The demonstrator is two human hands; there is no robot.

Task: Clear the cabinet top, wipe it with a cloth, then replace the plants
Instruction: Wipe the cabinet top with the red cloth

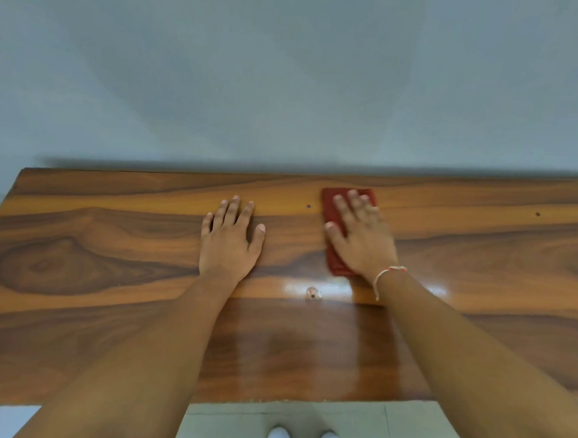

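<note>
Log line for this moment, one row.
stage: wiping | right hand: flat on red cloth | left hand: flat on cabinet top | plants: not in view

Grey-blue wall (276, 71) (tiled floor (223, 427) below)

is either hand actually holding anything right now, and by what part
Nothing is gripped. The right hand presses flat on the middle of the red cloth, fingers straight. The left hand rests bare on the cabinet top.
</note>
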